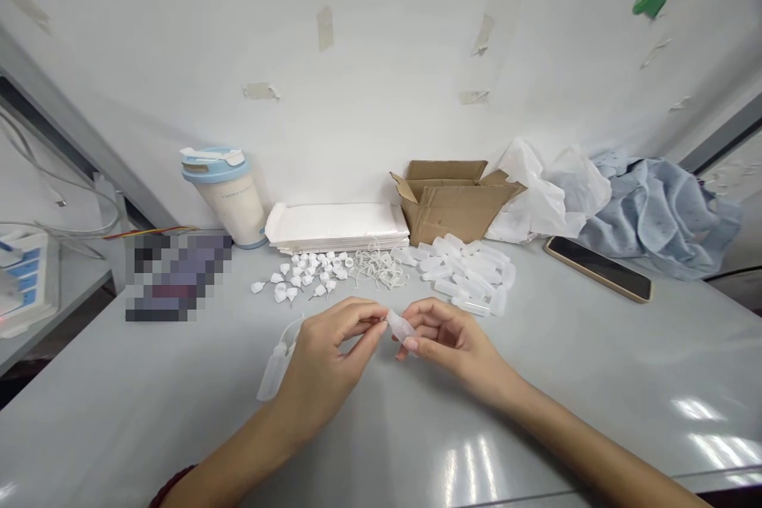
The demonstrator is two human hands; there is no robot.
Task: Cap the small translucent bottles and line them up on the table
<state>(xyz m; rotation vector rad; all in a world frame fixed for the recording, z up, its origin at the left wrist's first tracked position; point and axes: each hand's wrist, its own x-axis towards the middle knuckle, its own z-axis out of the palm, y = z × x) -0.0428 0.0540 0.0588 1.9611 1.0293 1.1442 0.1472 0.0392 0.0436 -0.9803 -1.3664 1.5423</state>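
Observation:
Between my hands is a small translucent bottle (402,327), tilted, its neck toward the left. My right hand (444,337) grips its body between thumb and fingers. My left hand (339,341) pinches at the bottle's neck; whatever lies between those fingertips is too small to make out. Beside my left wrist lies another bottle (273,372) with a thin loop, partly hidden by the hand. Beyond my hands are white caps with thin tips (280,294), a tangle of pale loops (381,268) and a pile of translucent bottles (476,274).
Along the wall stand a blue-lidded cup (229,198), stacked white sheets or boxes (336,224), an open cardboard box (456,210), a white plastic bag (527,190) and blue cloth (660,214). A phone (598,268) lies at right, a blurred item (178,278) at left.

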